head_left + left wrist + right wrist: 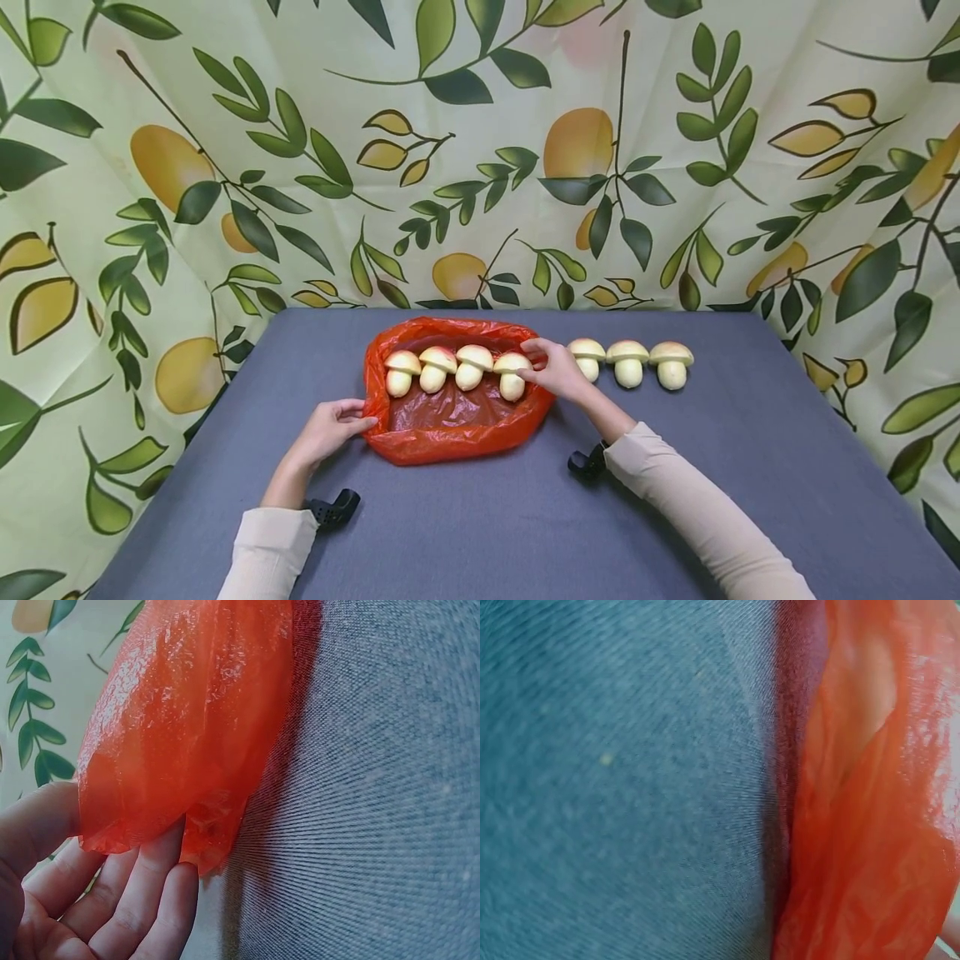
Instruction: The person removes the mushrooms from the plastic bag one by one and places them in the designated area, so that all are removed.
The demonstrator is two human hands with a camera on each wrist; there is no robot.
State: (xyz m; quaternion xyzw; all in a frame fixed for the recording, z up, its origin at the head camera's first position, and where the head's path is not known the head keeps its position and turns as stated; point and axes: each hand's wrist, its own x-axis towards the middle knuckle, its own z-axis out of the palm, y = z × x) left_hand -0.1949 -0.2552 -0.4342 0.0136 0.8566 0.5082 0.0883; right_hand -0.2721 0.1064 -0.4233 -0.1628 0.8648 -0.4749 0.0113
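Observation:
A red plastic bag point(453, 446) lies on the table with its mouth spread wide and its rim rolled outward. Inside it, a row of pale mushrooms with reddish-topped caps includes one mushroom point(469, 367) near the middle. My left hand point(327, 429) pinches the bag's left rim between thumb and fingers, as the left wrist view shows up close. At the right end of the row, my right hand point(557, 371) reaches over the rim and holds the rightmost mushroom point(512, 387) by its cap. In the right wrist view the bag's side point(870, 847) hides most of that hand.
Outside the bag, to its right, more mushrooms stand in a line, among them a middle one point(628, 363) and an end one point(671, 365). The blue-grey table point(465, 533) meets a leaf-patterned curtain point(480, 167) behind. Black wrist cameras hang below both wrists.

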